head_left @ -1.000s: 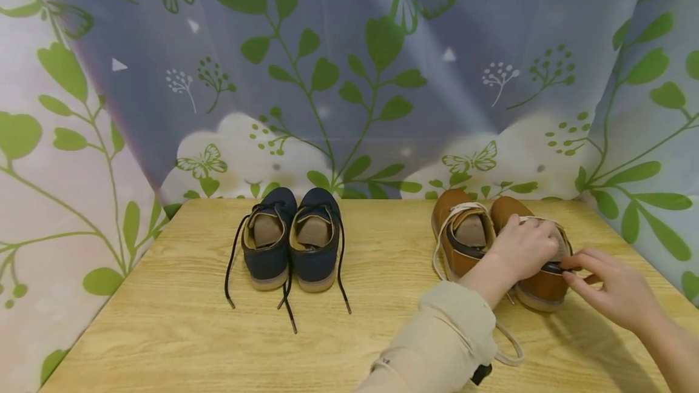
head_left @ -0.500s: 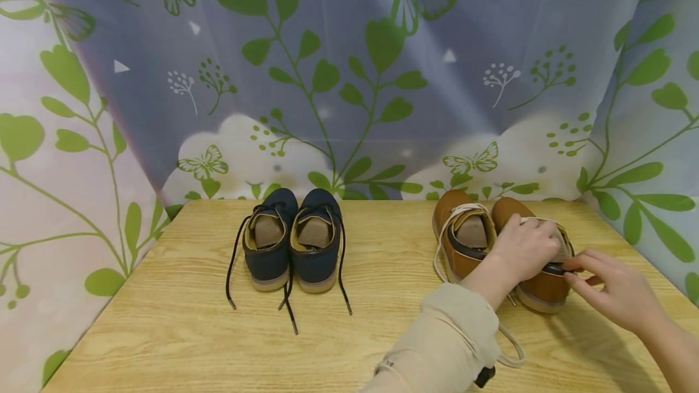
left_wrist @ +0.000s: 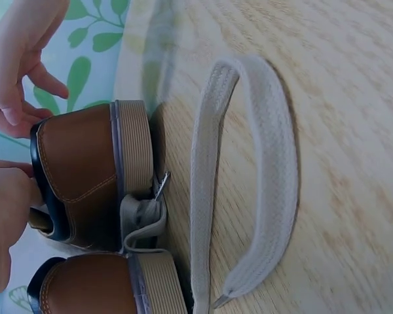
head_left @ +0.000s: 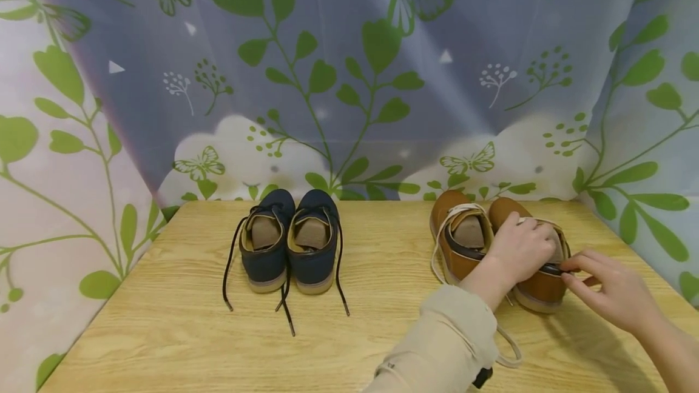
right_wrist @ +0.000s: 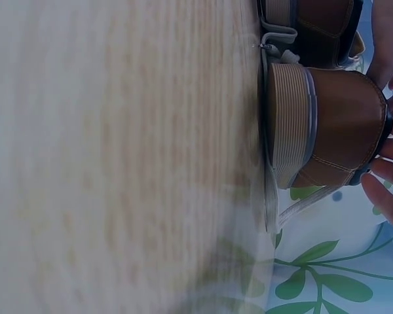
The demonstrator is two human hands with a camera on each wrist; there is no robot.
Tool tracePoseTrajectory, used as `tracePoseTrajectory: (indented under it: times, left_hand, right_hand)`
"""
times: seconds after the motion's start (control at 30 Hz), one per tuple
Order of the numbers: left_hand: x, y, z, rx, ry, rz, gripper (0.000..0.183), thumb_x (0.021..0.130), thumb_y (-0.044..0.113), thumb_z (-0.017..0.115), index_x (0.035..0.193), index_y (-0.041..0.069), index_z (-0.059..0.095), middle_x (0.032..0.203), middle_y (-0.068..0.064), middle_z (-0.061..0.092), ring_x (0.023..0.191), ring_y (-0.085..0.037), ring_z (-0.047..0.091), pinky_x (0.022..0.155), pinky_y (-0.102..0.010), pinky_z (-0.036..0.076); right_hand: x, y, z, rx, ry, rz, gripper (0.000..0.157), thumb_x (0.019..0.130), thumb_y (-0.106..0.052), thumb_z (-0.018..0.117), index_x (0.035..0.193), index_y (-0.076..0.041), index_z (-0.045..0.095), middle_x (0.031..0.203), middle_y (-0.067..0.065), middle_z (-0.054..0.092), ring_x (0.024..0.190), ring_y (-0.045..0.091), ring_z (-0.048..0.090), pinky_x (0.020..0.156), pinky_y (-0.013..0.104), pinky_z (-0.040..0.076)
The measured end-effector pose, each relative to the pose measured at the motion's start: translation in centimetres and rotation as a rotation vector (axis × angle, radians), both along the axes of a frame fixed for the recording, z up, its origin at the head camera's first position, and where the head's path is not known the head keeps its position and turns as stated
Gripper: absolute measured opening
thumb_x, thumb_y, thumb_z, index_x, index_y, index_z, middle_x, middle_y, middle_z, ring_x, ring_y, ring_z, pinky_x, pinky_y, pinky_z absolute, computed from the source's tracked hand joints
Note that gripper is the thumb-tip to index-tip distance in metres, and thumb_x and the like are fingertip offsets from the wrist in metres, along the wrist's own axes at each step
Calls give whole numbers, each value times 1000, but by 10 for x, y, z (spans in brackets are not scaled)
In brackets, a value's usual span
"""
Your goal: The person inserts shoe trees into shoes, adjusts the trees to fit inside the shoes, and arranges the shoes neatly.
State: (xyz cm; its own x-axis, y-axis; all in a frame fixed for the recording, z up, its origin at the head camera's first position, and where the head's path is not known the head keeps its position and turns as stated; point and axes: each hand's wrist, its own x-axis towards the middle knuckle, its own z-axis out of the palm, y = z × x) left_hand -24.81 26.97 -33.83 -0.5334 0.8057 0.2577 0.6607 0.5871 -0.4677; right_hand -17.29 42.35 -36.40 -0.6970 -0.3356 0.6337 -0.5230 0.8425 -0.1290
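Observation:
A pair of brown leather shoes with black collars stands at the right in the head view, heels toward me. My left hand [head_left: 521, 247] lies over the opening of the right-hand brown shoe [head_left: 540, 293], its curled fingers gripping inside the collar, tips hidden. At that shoe's heel, the thumb and fingers of my right hand [head_left: 614, 290] pinch the black collar edge, also seen in the right wrist view. The other brown shoe [head_left: 457, 262] sits just left of it, partly behind my left forearm. A flat beige shoelace [left_wrist: 275, 144] loops out on the table behind the heels.
A pair of navy shoes [head_left: 311, 268] with loose black laces [head_left: 289, 314] stands left of centre on the wooden table [head_left: 180, 332]. Behind and beside the table hangs a leaf-and-butterfly printed cloth [head_left: 327, 47].
Both hands keep their places on the right-hand brown shoe. The head view shifts very slightly; the shoes stay put.

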Motion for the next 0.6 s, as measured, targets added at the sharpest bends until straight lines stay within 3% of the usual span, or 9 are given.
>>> tracePoseTrajectory:
  times: [0.13, 0.6]
  left_hand:
    - [-1, -2, -2, -2, 36, -6, 32, 100, 34, 34, 118, 50, 55, 132, 24, 42, 118, -2, 42, 98, -27, 28]
    - [-2, 4, 0, -81, -67, 61, 32, 100, 36, 32, 118, 52, 53, 134, 30, 37, 126, 1, 31, 104, -28, 18]
  right_hand:
    - [0, -1, 0, 7, 6, -2, 17, 77, -5, 70, 79, -19, 62, 80, -17, 54, 64, -3, 54, 53, 9, 43]
    - [0, -1, 0, 7, -5, -8, 14, 78, -6, 70, 80, -18, 63, 81, -16, 55, 66, -4, 54, 53, 9, 43]
